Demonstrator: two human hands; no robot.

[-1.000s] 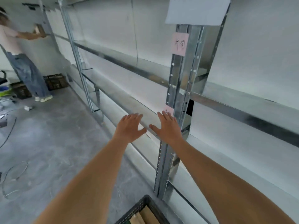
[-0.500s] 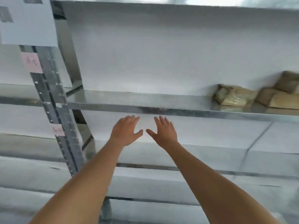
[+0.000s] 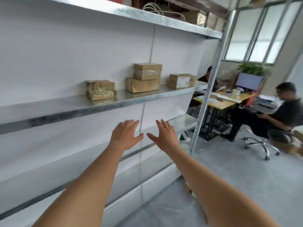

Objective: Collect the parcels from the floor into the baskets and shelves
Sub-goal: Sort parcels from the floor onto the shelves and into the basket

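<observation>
- A metal shelf unit with white back panels fills the left and centre of the head view; its middle shelf [image 3: 73, 105] carries four cardboard parcels in a row toward its right end.
- The leftmost parcel [image 3: 100, 89] is a small brown box, crumpled, with shiny clear tape over its front, standing near the shelf's front edge.
- Right of it, apart from it, a flat brown parcel [image 3: 142, 85] lies on the shelf with a second taped parcel [image 3: 147, 71] stacked on top.
- Nearest the shelf's right end sits a labelled parcel [image 3: 181, 81], a brown box with a white printed label on its front face.
- The top shelf [image 3: 147, 14] holds dim boxes and looped wire, too blurred to tell apart.
- The lower shelves [image 3: 183, 123] show bare metal.
- The left hand [image 3: 125, 135] is stretched forward, palm away, fingers straight and spread wide, holding nothing.
- The right hand [image 3: 164, 135] mirrors it just beside, fingers straight and spread, holding nothing; the two thumbs point at each other with a small gap between them.
- Both hands hang in front of the white panel below the middle shelf; whether they touch it cannot be told.
- Past the unit's right upright, a seated person [image 3: 282, 112] on a wheeled chair faces a desk [image 3: 221, 104] with a lit monitor [image 3: 249, 81], and another person sits behind the post.
</observation>
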